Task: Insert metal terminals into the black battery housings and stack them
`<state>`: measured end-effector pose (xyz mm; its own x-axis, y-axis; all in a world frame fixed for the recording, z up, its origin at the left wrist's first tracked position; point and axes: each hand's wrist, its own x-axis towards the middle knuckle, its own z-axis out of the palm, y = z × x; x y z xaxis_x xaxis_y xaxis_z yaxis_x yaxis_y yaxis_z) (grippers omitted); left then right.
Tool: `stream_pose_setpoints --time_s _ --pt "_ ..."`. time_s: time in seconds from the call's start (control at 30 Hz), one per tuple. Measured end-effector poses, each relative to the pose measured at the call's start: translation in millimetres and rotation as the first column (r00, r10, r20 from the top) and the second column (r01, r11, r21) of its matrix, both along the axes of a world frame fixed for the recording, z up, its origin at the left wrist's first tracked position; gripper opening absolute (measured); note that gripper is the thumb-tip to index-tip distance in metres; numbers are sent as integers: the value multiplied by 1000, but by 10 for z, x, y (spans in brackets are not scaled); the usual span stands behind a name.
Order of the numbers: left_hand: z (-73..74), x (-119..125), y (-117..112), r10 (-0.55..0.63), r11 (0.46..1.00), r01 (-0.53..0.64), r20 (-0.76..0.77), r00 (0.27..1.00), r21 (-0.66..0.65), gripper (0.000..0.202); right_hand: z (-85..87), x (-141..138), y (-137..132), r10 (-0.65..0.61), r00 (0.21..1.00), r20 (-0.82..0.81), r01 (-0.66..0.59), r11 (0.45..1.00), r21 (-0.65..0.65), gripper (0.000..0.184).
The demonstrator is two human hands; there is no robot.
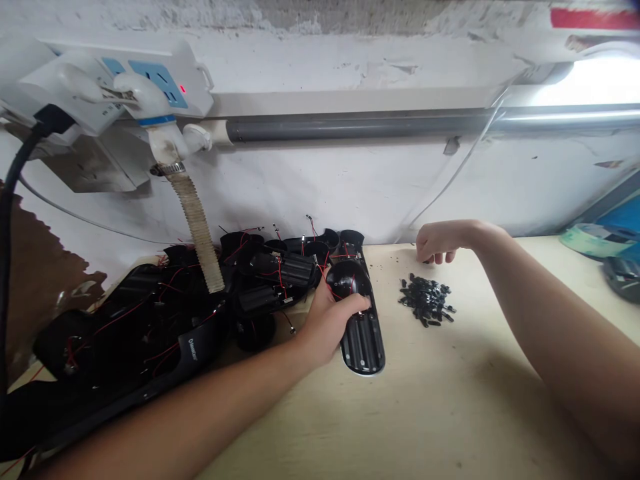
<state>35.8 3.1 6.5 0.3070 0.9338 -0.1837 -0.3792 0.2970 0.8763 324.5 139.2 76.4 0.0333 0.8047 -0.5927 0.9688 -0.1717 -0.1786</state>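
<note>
My left hand (331, 322) grips the side of a long black plastic housing (361, 333) that lies open side up on the pale table, red wires showing in its round upper end. My right hand (439, 242) rests at the back of the table near the wall, fingers curled down in a pinch on something I cannot make out. A small heap of tiny black parts (427, 300) lies between the two hands, just right of the housing.
A pile of similar black housings with red wires (200, 300) fills the table's left side. A ribbed hose (199, 227) hangs down into it from a white fitting. A power strip (125, 77) and grey pipe (400, 125) sit on the wall. Tape roll (590, 237) at far right.
</note>
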Motion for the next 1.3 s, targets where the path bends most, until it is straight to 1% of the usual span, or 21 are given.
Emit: stream_pose_setpoints --time_s 0.07,0.13,0.2,0.23,0.3,0.37,0.43,0.5,0.6,0.67,0.7,0.77,0.8,0.87,0.93,1.03,1.17,1.3 --pt "18 -10 -9 -24 999 25 23 999 -28 44 64 -45 -32 37 999 -34 -35 998 58 15" --pt "23 -15 -14 -21 999 22 26 999 -38 41 152 -127 -89 85 994 -71 -75 989 129 14" --pt "12 -10 -15 18 1000 -17 11 1000 -26 40 240 -253 -164 149 978 -143 -117 970 214 10" --pt "2 -4 -13 46 999 -46 -2 999 -11 40 277 -333 -204 190 961 -203 -132 955 267 9" --pt "-23 13 -7 125 991 -123 -37 991 47 39 314 -522 -279 284 889 -360 -134 912 389 14" --pt "-49 31 4 211 971 -201 -72 975 131 37 287 -733 -342 368 783 -501 -92 866 492 23" --pt "-68 45 16 294 941 -268 -104 950 207 37 184 -938 -405 407 683 -607 -12 837 547 27" --pt "-76 51 26 367 909 -322 -143 919 263 36 15 -1105 -489 395 581 -712 126 821 557 27" --pt "-70 51 31 435 873 -360 -193 879 328 34 -296 -1237 -690 314 423 -850 354 806 474 30" --pt "-65 51 28 445 865 -366 -187 876 345 32 -478 -1250 -854 215 305 -928 439 833 337 34" --pt "-64 50 26 446 862 -369 -175 878 347 31 -547 -1244 -932 151 245 -958 452 856 250 36" --pt "-66 48 24 446 861 -376 -152 882 341 30 -628 -1223 -1062 24 139 -990 436 896 83 37" --pt "-68 45 24 448 861 -382 -146 882 335 30 -641 -1215 -1110 -21 94 -995 421 907 21 36" --pt "-72 37 26 459 859 -398 -141 877 322 30 -632 -1212 -1174 -58 25 -998 395 918 -43 33" --pt "-74 28 29 459 864 -409 -124 880 295 31 -607 -1222 -1209 -47 -11 -999 380 924 -48 29" --pt "-81 22 36 429 883 -396 -90 899 250 32 -602 -1243 -1239 -42 -22 -999 395 917 -48 28" --pt "-104 25 47 411 886 -382 -66 909 262 30 -647 -1256 -1261 -108 -35 -994 439 891 -113 29" --pt "-115 32 47 415 887 -393 -45 909 241 29 -641 -1254 -1263 -161 -63 -985 425 889 -172 28"
